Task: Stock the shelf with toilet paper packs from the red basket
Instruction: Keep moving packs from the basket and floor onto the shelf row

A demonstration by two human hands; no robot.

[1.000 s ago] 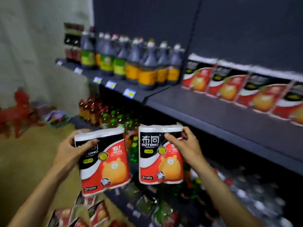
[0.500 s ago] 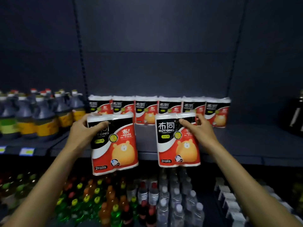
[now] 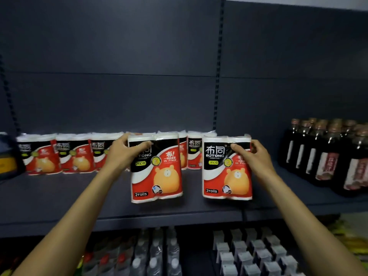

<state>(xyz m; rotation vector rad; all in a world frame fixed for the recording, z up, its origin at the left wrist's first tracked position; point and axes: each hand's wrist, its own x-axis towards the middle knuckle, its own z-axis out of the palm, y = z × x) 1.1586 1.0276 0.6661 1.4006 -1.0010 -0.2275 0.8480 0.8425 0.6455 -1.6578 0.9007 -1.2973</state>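
At the far left of the frame a row of toilet paper packs [image 3: 41, 154] stands along the back of the dark shelf [image 3: 59, 196]. Moving right, your left hand [image 3: 121, 154] grips the top left corner of one pack [image 3: 157, 168], thumb across its front, holding it upright above the shelf at centre frame. Right of centre, your right hand [image 3: 256, 156] grips the top right corner of a second pack [image 3: 227, 168], also upright. At the far right, dark bottles [image 3: 326, 156] stand on the shelf.
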